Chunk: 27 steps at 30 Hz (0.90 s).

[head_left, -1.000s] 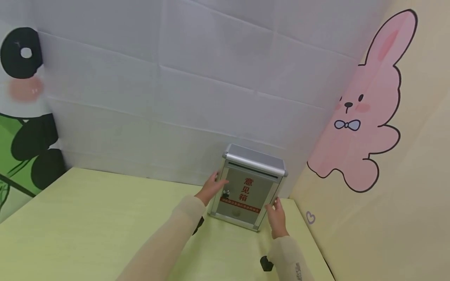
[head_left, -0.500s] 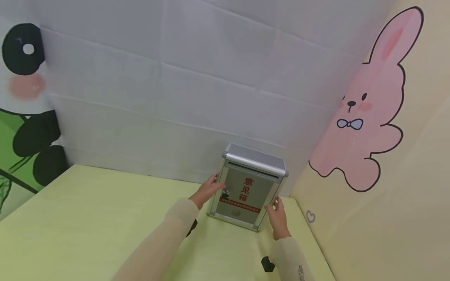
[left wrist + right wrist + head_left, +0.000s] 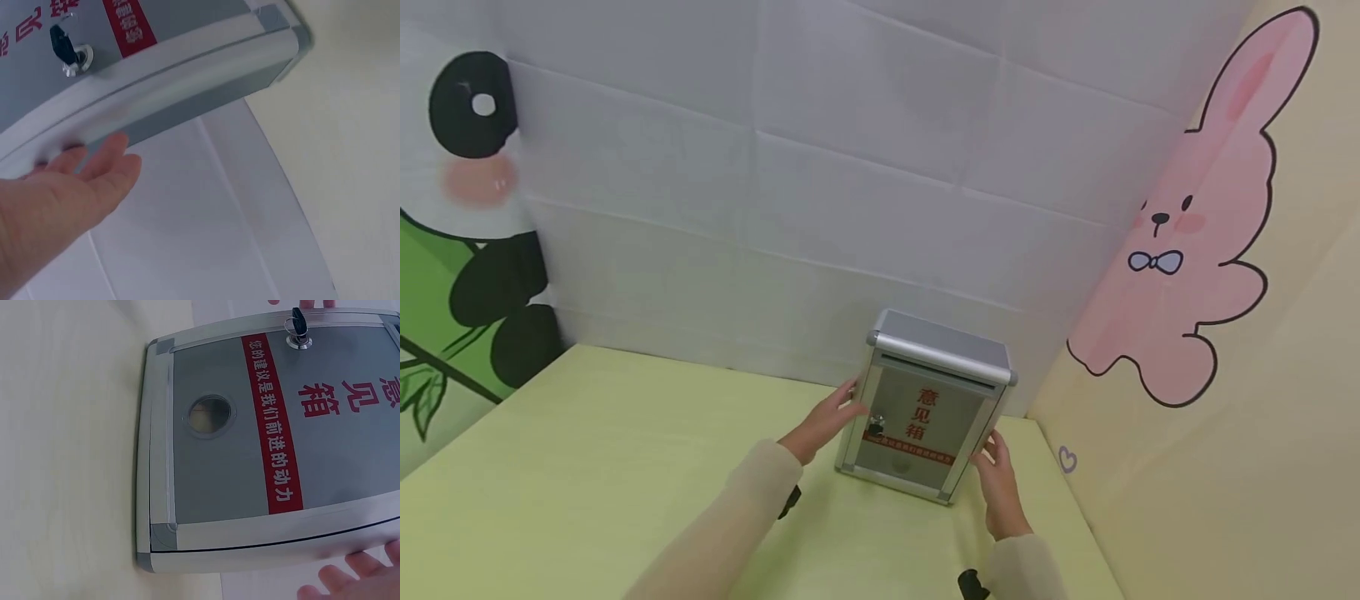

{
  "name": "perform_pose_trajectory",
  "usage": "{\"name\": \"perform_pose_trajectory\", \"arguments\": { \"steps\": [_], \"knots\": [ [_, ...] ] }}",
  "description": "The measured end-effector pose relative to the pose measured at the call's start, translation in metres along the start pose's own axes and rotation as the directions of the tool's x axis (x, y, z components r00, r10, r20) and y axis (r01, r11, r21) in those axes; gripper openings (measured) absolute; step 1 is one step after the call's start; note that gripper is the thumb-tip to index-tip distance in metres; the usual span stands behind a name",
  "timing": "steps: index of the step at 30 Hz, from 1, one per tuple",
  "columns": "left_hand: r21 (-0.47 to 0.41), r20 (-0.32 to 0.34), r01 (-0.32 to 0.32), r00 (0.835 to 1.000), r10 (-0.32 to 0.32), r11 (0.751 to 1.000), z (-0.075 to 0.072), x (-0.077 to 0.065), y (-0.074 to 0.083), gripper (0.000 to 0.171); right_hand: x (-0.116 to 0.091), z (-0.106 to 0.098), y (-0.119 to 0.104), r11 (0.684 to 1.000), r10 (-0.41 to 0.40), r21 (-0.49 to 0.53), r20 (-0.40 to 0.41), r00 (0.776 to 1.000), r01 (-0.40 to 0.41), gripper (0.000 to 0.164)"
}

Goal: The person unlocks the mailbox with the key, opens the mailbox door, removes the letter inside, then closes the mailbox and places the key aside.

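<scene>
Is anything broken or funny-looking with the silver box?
Nothing looks broken or spilled. The box stands on the table. The only slightly odd thing is the key left sticking out of the lock on its front, since people often take keys out.

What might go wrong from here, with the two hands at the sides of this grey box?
The key sticks out from the front of the grey box, near the left hand, so that hand may knock or bend it.

The left hand and the right hand are at the box's sides, not beneath it, so the box might slip if lifted.
</scene>
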<state>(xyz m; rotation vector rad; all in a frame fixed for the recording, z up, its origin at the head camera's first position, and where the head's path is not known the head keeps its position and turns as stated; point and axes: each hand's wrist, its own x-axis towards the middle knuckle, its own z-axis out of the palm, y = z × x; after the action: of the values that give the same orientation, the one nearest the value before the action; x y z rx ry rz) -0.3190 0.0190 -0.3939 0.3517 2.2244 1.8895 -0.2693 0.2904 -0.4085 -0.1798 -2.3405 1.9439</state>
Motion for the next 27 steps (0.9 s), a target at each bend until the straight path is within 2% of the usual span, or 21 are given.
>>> {"name": "perform_pose_trajectory", "arguments": {
  "steps": [6,14,19,27],
  "knots": [
    [0.013,0.003,0.029,1.0,-0.029,0.999,-0.015,-0.029,-0.006,0.065,-0.017,0.011,0.005,1.0,-0.006,0.014,0.012,1.0,0.005,0.072],
    [0.042,0.01,0.004,1.0,-0.005,0.999,-0.022,-0.06,-0.005,0.064,-0.036,0.019,0.002,0.999,-0.019,0.03,0.008,1.0,0.019,0.069],
    [0.061,0.026,-0.027,0.999,0.026,0.998,-0.027,-0.076,-0.002,0.065,-0.045,0.023,0.0,0.998,-0.056,0.033,0.003,0.998,0.056,0.063],
    [0.211,-0.021,-0.063,0.997,0.069,0.975,-0.031,-0.095,-0.004,0.067,-0.05,0.029,0.0,0.997,-0.061,0.051,0.004,0.998,0.061,0.059]
  ]
}}
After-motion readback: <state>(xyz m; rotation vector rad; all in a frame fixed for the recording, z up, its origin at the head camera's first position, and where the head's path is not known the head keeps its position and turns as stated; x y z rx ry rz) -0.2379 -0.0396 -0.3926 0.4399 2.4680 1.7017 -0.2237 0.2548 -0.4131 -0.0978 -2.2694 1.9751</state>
